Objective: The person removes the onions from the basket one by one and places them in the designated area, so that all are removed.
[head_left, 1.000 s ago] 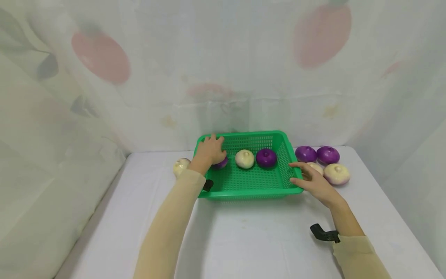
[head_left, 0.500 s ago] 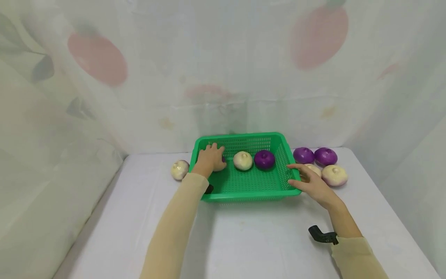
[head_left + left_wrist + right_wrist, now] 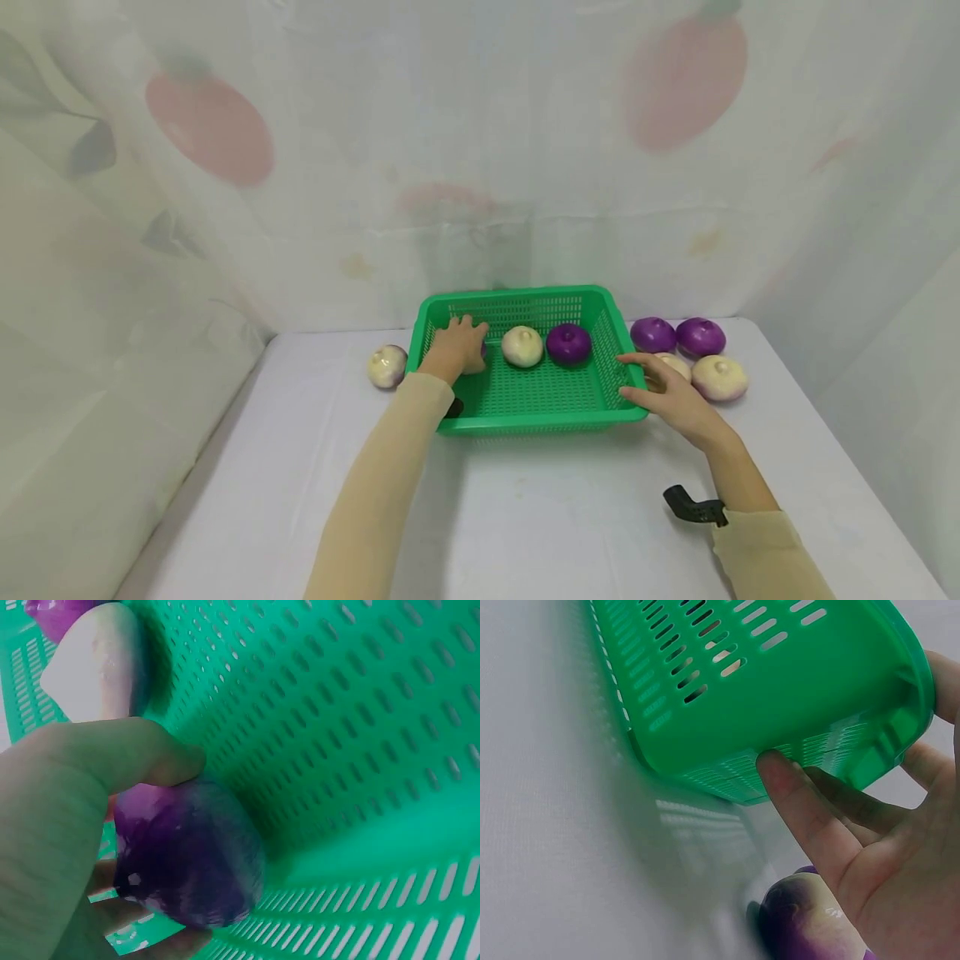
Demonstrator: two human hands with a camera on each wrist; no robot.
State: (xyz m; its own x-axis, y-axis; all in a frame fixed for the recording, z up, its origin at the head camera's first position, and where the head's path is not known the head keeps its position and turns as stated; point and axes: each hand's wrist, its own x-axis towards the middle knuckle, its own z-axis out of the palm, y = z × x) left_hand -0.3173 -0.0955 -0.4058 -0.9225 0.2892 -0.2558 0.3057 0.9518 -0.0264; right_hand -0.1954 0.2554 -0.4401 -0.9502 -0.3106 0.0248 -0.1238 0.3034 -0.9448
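In the head view my left hand (image 3: 456, 347) reaches into the left end of a green plastic basket (image 3: 540, 421). It grips a glossy purple turnip (image 3: 191, 859), thumb on top and fingers curled round the far side in the left wrist view. Beside it in the basket lie a turnip with its white side up (image 3: 522, 347) and one with its purple side up (image 3: 568, 344). My right hand (image 3: 678, 400) holds the basket's right end near the front corner, its fingers spread about the rim and outer wall in the right wrist view.
Right of the basket, two purple-up turnips (image 3: 701, 337) and two white-up turnips (image 3: 719, 378) sit close together, one partly behind my right hand. Another pale turnip (image 3: 387, 367) lies outside the basket's left end. A patterned curtain (image 3: 480, 150) hangs behind the white table (image 3: 540, 517).
My left hand has moved lower in the basket and slightly toward the near side, with the turnip in its grip. The right hand and basket stay put; the head view has shifted slightly.
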